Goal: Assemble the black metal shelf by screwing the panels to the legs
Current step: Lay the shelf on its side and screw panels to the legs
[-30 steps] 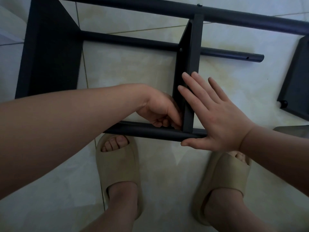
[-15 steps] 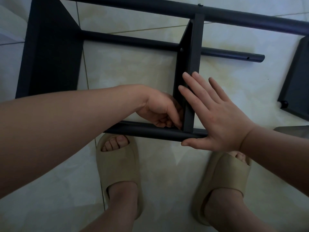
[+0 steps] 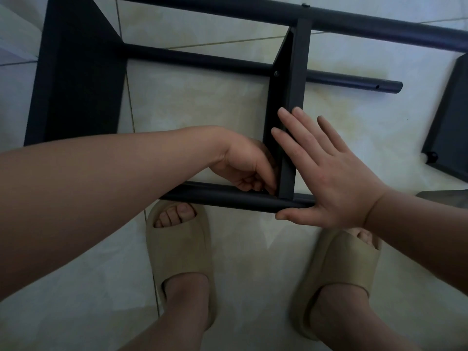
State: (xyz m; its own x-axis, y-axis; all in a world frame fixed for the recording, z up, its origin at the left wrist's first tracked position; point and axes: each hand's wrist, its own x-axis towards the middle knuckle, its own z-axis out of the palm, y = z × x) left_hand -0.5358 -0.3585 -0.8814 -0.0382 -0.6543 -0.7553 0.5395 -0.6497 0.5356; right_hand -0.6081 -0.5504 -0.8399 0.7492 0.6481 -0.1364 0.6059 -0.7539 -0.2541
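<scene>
Standing over pale tiled floor (image 3: 202,110), assembling the black metal shelf (image 3: 76,84) lying on its side there. Bracing its thin black middle panel (image 3: 293,97) with the right grip (image 3: 336,183), released and flat, thumb along the round black near leg (image 3: 228,197). Curling the left grip (image 3: 248,168) into the panel-leg corner; impossible telling whether pinching a screw. Probably fastening this joint; next, needing steady alignment while turning the screw home.
</scene>
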